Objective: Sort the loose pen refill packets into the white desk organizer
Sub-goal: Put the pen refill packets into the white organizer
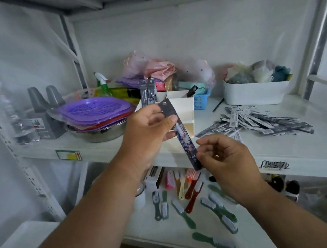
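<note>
The left hand point(148, 125) pinched one refill packet point(182, 136) near its top, the right hand point(222, 157) its bottom end, just before the white organizer point(183, 109) (two packets already inside). Better to slide it upright beside those.

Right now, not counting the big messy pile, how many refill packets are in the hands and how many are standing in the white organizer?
In the hands: 1 packet, held by the left hand and pinched by the right hand
Standing in the white organizer: 2 packets
Total: 3
</note>
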